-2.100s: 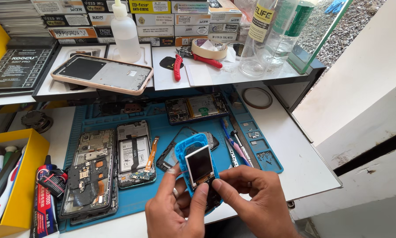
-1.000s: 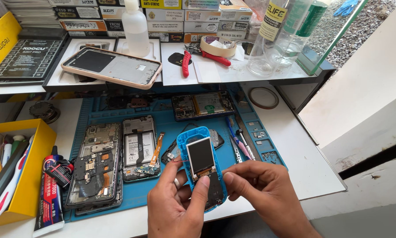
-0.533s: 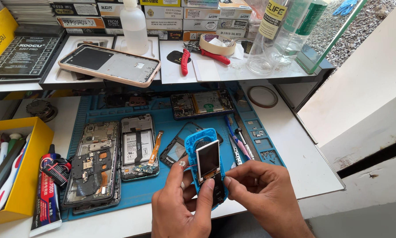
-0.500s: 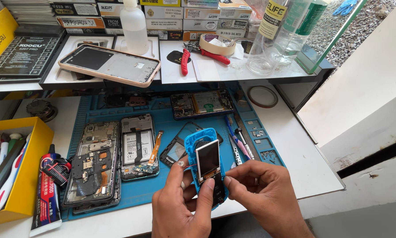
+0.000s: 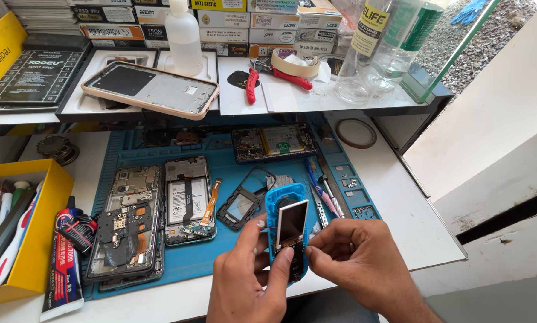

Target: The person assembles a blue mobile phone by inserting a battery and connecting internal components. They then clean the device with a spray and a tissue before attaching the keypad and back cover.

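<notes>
1. White workbench (image 5: pixel 394 209): fills the middle and lower frame, with a raised white shelf (image 5: pixel 364 101) across the upper part.
2. Blue repair mat (image 5: pixel 220 263): centre of the frame, lying flat on the workbench.
3. Yellow parts bin (image 5: pixel 41 239): lower left edge, holding pens and hand tools.
4. Phone frame with screen (image 5: pixel 152 90): upper left of centre, lying tilted across white trays on the shelf.
5. Two opened smartphones (image 5: pixel 128 227): left part of the mat, side by side, backs off, circuit boards and a battery exposed.
6. Third opened smartphone (image 5: pixel 274 142): top centre of the mat, lying crosswise.
7. White squeeze bottle (image 5: pixel 183 36): top centre, upright on the shelf; clear bottles (image 5: pixel 376 48) stand at upper right.
8. Left hand (image 5: pixel 247 287): bottom centre, closed around the lower part of the small blue phone, thumb and fingers on its edges.
9. Right hand (image 5: pixel 355 263): bottom, right of centre, fingertips pinched against the phone's lower right edge.
10. Small blue phone (image 5: pixel 286 233): lower centre, held upright above the mat's front edge, between both hands, its display module sitting loose and tilted in the blue housing.
11. Red-handled pliers (image 5: pixel 274 75): shelf, upper centre, beside a tape roll (image 5: pixel 295 60).
12. Glue tube (image 5: pixel 62 269): lower left, beside the bin.
</notes>
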